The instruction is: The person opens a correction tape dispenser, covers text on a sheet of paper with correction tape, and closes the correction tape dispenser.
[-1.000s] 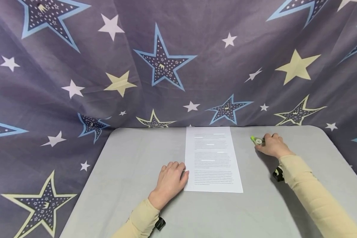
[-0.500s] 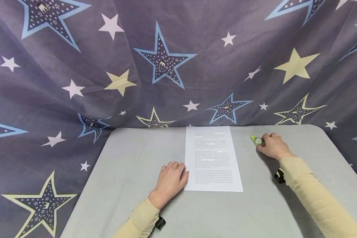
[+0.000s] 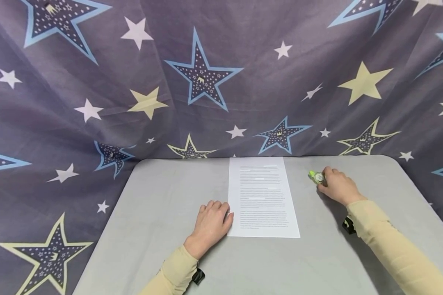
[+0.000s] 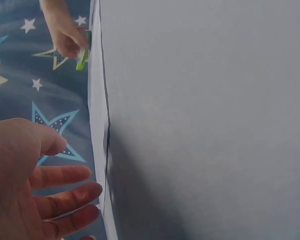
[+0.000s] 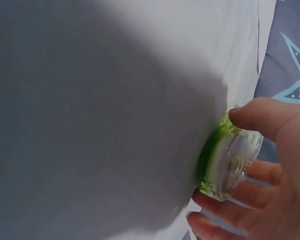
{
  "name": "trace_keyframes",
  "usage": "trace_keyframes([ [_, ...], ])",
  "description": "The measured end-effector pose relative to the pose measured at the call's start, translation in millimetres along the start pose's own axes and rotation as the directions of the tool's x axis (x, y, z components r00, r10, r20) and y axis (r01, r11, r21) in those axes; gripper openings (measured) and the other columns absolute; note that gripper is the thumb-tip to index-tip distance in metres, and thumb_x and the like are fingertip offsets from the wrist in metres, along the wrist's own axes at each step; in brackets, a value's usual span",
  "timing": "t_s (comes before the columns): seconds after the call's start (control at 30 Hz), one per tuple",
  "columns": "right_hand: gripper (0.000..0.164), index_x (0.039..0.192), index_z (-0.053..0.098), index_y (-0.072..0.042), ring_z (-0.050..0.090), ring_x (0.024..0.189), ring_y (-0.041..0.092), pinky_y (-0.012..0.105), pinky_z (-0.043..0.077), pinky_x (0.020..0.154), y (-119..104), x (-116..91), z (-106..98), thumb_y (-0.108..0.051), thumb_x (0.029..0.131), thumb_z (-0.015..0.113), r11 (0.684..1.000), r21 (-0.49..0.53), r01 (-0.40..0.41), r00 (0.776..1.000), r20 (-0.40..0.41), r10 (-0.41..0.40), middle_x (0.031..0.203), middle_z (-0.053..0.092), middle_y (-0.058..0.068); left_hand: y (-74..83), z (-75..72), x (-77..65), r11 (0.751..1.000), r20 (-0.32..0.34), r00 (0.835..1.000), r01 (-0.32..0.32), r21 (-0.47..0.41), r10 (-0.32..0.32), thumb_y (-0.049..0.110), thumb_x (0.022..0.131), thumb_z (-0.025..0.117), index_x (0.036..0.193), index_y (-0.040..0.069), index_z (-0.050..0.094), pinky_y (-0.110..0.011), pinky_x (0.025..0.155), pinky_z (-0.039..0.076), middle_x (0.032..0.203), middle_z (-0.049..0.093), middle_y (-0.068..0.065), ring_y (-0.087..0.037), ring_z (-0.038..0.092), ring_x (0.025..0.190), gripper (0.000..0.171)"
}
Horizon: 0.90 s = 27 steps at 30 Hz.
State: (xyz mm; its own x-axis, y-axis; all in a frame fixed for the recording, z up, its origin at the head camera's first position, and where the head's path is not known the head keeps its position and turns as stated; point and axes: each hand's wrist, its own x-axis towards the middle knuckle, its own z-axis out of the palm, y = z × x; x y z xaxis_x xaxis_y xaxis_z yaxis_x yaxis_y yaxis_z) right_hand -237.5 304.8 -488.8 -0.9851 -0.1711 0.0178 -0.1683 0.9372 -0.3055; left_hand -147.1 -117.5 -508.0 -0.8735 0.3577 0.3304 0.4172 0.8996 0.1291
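Note:
A printed white sheet of paper (image 3: 261, 231) with white strips over parts of its text lies flat in the middle of the table. My left hand (image 3: 210, 225) rests at the sheet's left edge, its thumb on the margin. In the left wrist view the fingers of that left hand (image 4: 35, 185) look loosely bent and hold nothing. Right of the sheet, my right hand (image 3: 339, 186) pinches a green, clear-bodied correction tape (image 3: 317, 177) at the table surface. The right wrist view shows the correction tape (image 5: 230, 162) between thumb and fingers.
The grey-covered table (image 3: 162, 196) ends at the back against a dark curtain (image 3: 214, 123) printed with stars. A dark wrist strap with a camera sits at each sleeve cuff.
My right hand has turned slightly and come a little toward me, so more of the correction tape shows. My left hand and the paper stay in place; the head view shifts slightly.

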Motion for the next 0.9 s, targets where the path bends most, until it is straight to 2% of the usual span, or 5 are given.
trace_keyframes([
  [0.23, 0.043, 0.115, 0.051, 0.010, 0.062, 0.090, 0.050, 0.062, 0.052, 0.072, -3.4, -7.5, 5.2, -0.017, 0.090, 0.074, 0.999, 0.005, 0.042, 0.999, -0.007, -0.042, 0.100, 0.058, 0.031, 0.4, -1.5, 2.3, 1.000, -0.013, 1.000, -0.007, 0.001, 0.007, 0.030, 0.097, 0.069, 0.091, 0.012, 0.070, -0.043, 0.070, 0.044, 0.084, 0.065, -0.005, -0.026, 0.060, 0.079, 0.020],
  [0.43, 0.044, 0.115, 0.051, 0.015, 0.061, 0.085, 0.045, 0.059, 0.052, 0.074, -6.9, -15.1, 8.6, -0.012, 0.089, 0.074, 0.997, 0.027, 0.076, 0.997, -0.004, -0.076, 0.097, 0.055, 0.032, 2.1, -0.7, 1.2, 1.000, 0.005, 1.000, 0.009, -0.008, -0.009, 0.031, 0.098, 0.069, 0.094, 0.012, 0.071, -0.043, 0.071, 0.044, 0.086, 0.066, -0.005, -0.026, 0.060, 0.081, 0.020],
  [0.67, 0.049, 0.115, 0.053, 0.021, 0.060, 0.079, 0.039, 0.056, 0.054, 0.073, -18.4, -25.3, 7.1, -0.013, 0.087, 0.076, 0.995, 0.042, 0.088, 0.996, 0.014, -0.088, 0.096, 0.054, 0.033, 1.1, 1.9, 0.0, 1.000, 0.025, 0.999, 0.028, -0.008, -0.027, 0.032, 0.099, 0.068, 0.095, 0.012, 0.071, -0.042, 0.073, 0.044, 0.088, 0.065, -0.005, -0.025, 0.060, 0.082, 0.021],
  [0.9, 0.050, 0.116, 0.053, 0.015, 0.059, 0.076, 0.031, 0.051, 0.056, 0.070, -34.6, -38.7, 2.2, -0.014, 0.084, 0.081, 0.989, 0.095, 0.112, 0.993, 0.018, -0.114, 0.095, 0.052, 0.026, 0.9, 2.4, 1.3, 1.000, 0.021, 0.999, 0.027, -0.010, -0.027, 0.033, 0.099, 0.068, 0.092, 0.014, 0.069, -0.042, 0.073, 0.044, 0.086, 0.064, -0.004, -0.025, 0.059, 0.082, 0.020],
])
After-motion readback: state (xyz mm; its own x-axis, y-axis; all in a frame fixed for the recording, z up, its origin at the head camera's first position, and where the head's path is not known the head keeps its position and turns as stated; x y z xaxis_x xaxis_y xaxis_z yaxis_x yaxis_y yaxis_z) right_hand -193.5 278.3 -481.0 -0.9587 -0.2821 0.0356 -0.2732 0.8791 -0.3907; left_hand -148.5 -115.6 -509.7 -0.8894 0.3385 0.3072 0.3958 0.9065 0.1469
